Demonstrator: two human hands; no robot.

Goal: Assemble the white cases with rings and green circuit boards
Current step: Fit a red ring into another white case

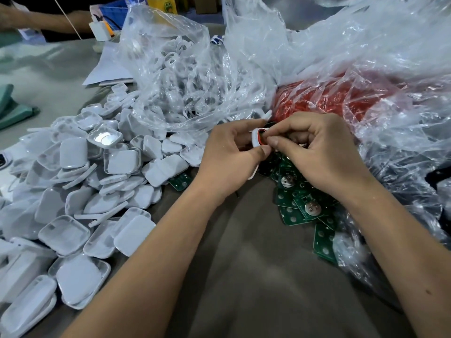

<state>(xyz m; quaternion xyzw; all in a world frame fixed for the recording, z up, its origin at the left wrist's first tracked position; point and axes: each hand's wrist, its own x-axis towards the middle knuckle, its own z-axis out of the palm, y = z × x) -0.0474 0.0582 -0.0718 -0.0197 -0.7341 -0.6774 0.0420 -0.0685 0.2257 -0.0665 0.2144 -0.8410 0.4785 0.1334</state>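
Single head-worn wide-angle view, looking forward and steeply down over both forearms onto table (61, 76). Close in: hands fill centre frame, edges bowed by lens. Far side of table reached at top edge. No second view to overlap.

— Premises type?
— Small assembly workshop, hand work at a shared table (61, 76).
— Evidence?
— Loose heap of identical white cases (92, 172), green circuit boards (300, 206) in bulk, clear plastic bags (185, 76) of white parts, a bag of red parts (327, 98). Another person's arm (36, 20) rests across the table
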